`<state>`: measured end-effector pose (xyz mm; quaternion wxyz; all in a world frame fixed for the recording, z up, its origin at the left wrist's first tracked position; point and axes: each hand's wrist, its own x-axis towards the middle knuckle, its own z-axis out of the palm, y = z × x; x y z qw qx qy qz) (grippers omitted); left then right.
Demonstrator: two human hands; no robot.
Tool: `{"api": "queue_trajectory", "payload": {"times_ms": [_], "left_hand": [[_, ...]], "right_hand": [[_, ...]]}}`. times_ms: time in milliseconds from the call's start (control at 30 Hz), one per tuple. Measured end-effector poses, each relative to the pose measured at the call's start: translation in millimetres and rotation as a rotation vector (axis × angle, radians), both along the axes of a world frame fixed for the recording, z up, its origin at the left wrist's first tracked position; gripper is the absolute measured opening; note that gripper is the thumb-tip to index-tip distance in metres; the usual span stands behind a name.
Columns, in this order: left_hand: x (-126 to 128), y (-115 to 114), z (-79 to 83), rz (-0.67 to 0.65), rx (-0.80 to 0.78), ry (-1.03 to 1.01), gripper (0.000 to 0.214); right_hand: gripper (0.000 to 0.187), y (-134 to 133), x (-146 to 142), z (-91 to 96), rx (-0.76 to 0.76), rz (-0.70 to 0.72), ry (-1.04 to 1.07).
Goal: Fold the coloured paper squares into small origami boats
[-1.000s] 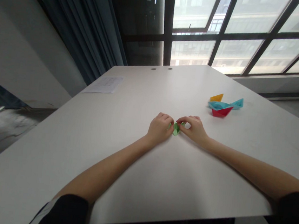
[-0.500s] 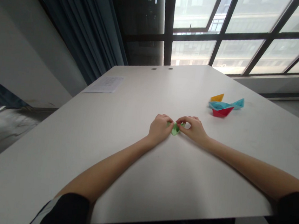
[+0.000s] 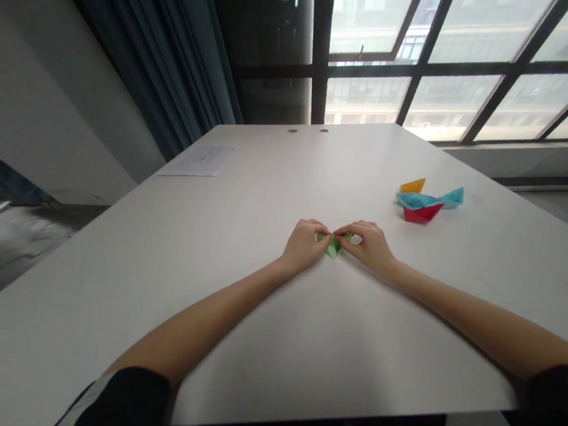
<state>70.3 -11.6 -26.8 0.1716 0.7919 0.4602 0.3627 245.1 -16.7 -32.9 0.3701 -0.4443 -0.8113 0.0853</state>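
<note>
A small piece of folded green paper (image 3: pixel 333 248) is pinched between my two hands, low over the middle of the table. My left hand (image 3: pixel 306 242) grips its left side with thumb and fingers. On its right side, the thumb and fingertips of my right hand (image 3: pixel 367 244) close on it. The fingers cover much of the paper; a pointed lower part shows between them. To the right of my hands lie several folded paper pieces: a red one (image 3: pixel 422 213) in front, light blue folded paper (image 3: pixel 418 200) behind it, and a yellow one (image 3: pixel 413 185) at the back.
The white table (image 3: pixel 252 330) stretches out to the far windows. A printed sheet of paper (image 3: pixel 199 161) lies near its left edge. Two round dark spots (image 3: pixel 292 131) mark the far end. A blue curtain (image 3: pixel 178 62) hangs beyond the left side.
Almost nothing differs. My left hand has shifted very slightly to the right, and both hands keep their pinch on the green paper.
</note>
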Motion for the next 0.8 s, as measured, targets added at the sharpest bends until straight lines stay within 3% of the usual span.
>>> {"api": "queue_trajectory", "payload": {"times_ms": [433, 600, 800], "left_hand": [[-2, 1, 1.4, 0.035, -0.098, -0.074, 0.017], [-4, 6, 0.6, 0.019, -0.225, -0.436, 0.040], [1, 10, -4.2, -0.046, -0.530, -0.782, 0.038]], "right_hand": [[0.009, 1, 3, 5.5, 0.012, -0.040, -0.118], [0.012, 6, 4, 7.3, -0.045, -0.127, 0.154], [0.027, 14, 2, -0.2, -0.335, -0.116, 0.591]]}}
